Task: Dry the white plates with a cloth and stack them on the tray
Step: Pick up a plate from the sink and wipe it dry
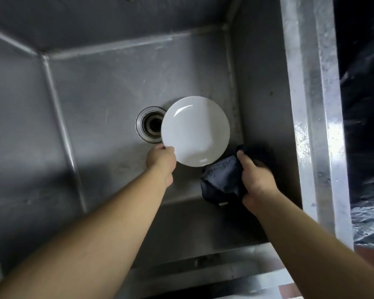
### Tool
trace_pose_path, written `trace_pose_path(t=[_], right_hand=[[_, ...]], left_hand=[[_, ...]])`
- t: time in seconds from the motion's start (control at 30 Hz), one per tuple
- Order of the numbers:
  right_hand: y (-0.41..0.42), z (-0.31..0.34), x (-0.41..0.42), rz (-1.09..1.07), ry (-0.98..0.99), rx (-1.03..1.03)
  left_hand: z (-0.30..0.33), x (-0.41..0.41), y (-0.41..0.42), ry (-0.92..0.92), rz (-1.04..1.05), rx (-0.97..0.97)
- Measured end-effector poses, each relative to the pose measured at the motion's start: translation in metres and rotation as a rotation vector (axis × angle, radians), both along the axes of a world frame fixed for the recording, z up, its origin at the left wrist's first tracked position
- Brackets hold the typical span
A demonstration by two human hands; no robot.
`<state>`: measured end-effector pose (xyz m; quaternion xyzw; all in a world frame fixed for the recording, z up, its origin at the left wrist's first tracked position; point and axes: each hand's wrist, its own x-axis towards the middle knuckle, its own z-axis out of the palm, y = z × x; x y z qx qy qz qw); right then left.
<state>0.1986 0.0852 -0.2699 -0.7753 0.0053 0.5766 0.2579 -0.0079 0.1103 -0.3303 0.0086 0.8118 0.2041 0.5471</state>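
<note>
A round white plate (195, 131) is held over the steel sink, its face towards me and glossy. My left hand (162, 160) grips its lower left rim. My right hand (256, 176) is closed on a bunched dark navy cloth (222, 180), just below and right of the plate. The cloth's top edge lies close to the plate's lower right rim; whether they touch is unclear. No tray is in view.
The deep steel sink (95, 87) fills the view, its round drain (149, 125) partly behind the plate's left edge. A broad steel rim (315, 117) runs down the right side, with dark plastic sheeting (367, 147) beyond it.
</note>
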Motion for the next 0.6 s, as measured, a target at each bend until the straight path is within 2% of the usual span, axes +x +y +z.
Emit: trace_pose_path(t=[0.3,0.47,0.6], right_hand=[[-0.010,0.067,-0.009,-0.055,0.069,0.064],[-0.018,0.125,-0.015,-0.126,0.182,0.080],[-0.023,0.178,-0.021,-0.080,0.329,0.107]], left_hand=[[0.057,0.003,0.007,-0.170,-0.107,0.184],[0.121,-0.011,-0.006,-0.275,-0.042,0.279],[0.185,-0.032,-0.027,-0.409,0.018,0.319]])
